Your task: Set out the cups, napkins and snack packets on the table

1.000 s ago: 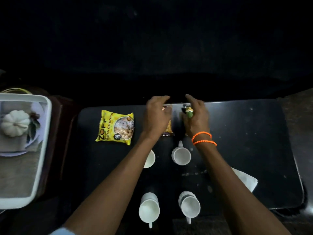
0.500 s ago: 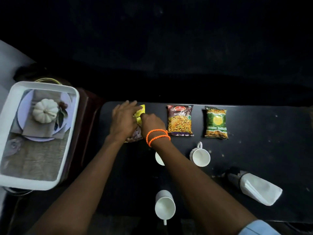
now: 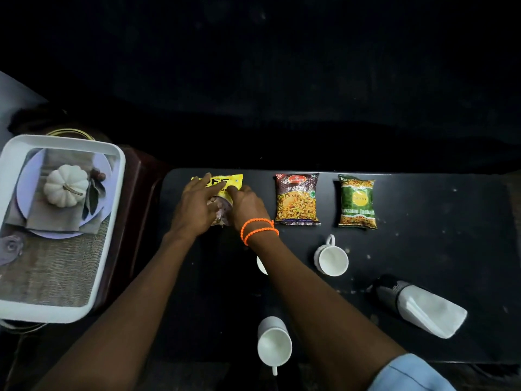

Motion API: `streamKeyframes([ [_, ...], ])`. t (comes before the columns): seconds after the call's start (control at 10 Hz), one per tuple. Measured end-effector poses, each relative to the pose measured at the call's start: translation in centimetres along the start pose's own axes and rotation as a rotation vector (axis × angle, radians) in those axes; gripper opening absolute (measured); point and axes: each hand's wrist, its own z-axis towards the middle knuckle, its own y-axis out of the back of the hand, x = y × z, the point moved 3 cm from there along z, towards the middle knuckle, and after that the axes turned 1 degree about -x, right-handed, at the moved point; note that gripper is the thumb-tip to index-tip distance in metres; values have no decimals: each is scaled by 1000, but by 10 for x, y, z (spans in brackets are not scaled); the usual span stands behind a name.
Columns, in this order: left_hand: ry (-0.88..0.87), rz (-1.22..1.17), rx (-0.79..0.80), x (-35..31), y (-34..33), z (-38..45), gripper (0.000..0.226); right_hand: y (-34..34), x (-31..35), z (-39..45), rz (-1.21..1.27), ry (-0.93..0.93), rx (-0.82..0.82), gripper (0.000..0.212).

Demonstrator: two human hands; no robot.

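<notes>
Both hands rest on a yellow snack packet [image 3: 229, 182] at the far left of the black table [image 3: 423, 249]. My left hand [image 3: 196, 210] lies flat over it, and my right hand [image 3: 246, 206], with orange bracelets at the wrist, presses its right side. Further right lie a maroon mixture packet [image 3: 297, 199] and a green packet [image 3: 357, 201]. A white cup [image 3: 332, 259] stands below them, another cup [image 3: 274, 344] sits near the front edge, and a third cup [image 3: 261, 265] is mostly hidden by my right forearm. White napkins in a dark holder [image 3: 423, 307] lie at the right.
A white tray [image 3: 111, 235] with a printed picture of a small white pumpkin on a plate sits on a brown stand left of the table. Beyond the table's far edge all is dark.
Both hands left the maroon and green packets, which now lie flat, and moved left onto the yellow packet. The view shifted left too.
</notes>
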Motion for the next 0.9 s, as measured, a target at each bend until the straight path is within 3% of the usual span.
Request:
streamKeyframes([
  [0.1,-64,14,-4,-3,7,6,61,30,-12,0,37,-3,-126,52],
  [0.2,-99,23,59,-1,11,5,82,65,-46,-4,-139,-117,-336,40],
  [0.3,-106,61,133,-4,3,1,91,72,-78,-15,-252,-270,-265,46],
  [0.4,-108,41,97,-14,-3,1,88,66,-89,-22,-189,-258,-208,56],
  [0.7,-114,80,118,-25,-12,2,89,63,-96,-24,-171,-254,-232,57],
  [0.9,-110,79,70,-27,-11,0,93,70,-100,-34,-242,-139,-299,58],
])
